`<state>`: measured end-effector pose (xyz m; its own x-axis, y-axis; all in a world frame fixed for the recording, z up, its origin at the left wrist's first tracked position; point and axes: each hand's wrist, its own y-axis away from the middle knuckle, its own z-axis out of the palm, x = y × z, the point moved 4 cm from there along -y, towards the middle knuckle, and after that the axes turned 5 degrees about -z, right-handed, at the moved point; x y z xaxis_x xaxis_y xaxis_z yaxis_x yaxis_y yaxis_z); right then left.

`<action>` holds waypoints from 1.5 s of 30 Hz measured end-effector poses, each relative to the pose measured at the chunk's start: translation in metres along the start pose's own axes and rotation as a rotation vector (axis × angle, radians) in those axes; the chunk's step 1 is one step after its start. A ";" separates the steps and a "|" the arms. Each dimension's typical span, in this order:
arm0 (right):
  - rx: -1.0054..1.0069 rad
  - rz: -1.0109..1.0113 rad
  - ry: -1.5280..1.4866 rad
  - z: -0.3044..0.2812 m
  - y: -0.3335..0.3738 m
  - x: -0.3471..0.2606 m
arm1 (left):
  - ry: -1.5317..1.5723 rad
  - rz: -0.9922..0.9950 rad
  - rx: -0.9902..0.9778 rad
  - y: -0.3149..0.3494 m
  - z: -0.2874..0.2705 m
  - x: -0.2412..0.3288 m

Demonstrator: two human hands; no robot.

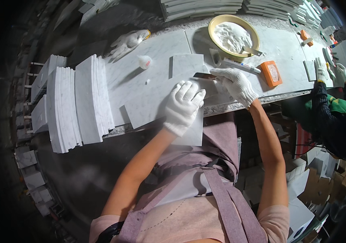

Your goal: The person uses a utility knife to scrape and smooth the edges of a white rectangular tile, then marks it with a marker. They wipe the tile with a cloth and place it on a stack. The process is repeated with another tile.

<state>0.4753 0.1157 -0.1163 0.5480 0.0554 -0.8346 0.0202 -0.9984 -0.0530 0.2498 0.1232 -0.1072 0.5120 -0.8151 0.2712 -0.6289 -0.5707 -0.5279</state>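
My left hand [184, 107], in a white knit glove, lies flat with its fingers stretched out over a pale marble tile [144, 111]. That tile reaches past the bench's near edge toward my apron. In its white glove, my right hand [235, 85] is closed round a putty knife [203, 75]; the dark blade points left above the tile. A smaller square tile [187, 65] lies just beyond the blade. Near my right hand are a white marker [243, 66] and an orange block [271, 73] with a pale patch on top.
A yellow bowl [254, 32] of white paste holds a spatula [254, 51]. Beyond my left hand are a small white bottle [145, 62] and a loose glove [128, 43]. Tile stacks [90, 97] stand at left, more [201, 9] at the back. At far right a co-worker's gloved hands [322, 71] are on the bench.
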 end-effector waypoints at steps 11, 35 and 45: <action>0.252 0.290 -0.571 0.019 0.073 -0.075 | 0.750 -0.729 -0.051 -0.012 -0.026 0.021; 0.114 0.509 -0.237 0.063 0.162 -0.104 | 1.025 -0.763 -0.647 0.069 -0.053 0.030; 0.070 0.637 -0.248 0.085 0.128 -0.124 | 1.156 -0.591 -0.359 0.100 -0.066 0.003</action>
<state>0.3393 -0.0182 -0.0660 0.2275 -0.5327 -0.8151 -0.3010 -0.8345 0.4614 0.1494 0.0572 -0.1064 0.0864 0.0455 0.9952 -0.6956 -0.7124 0.0930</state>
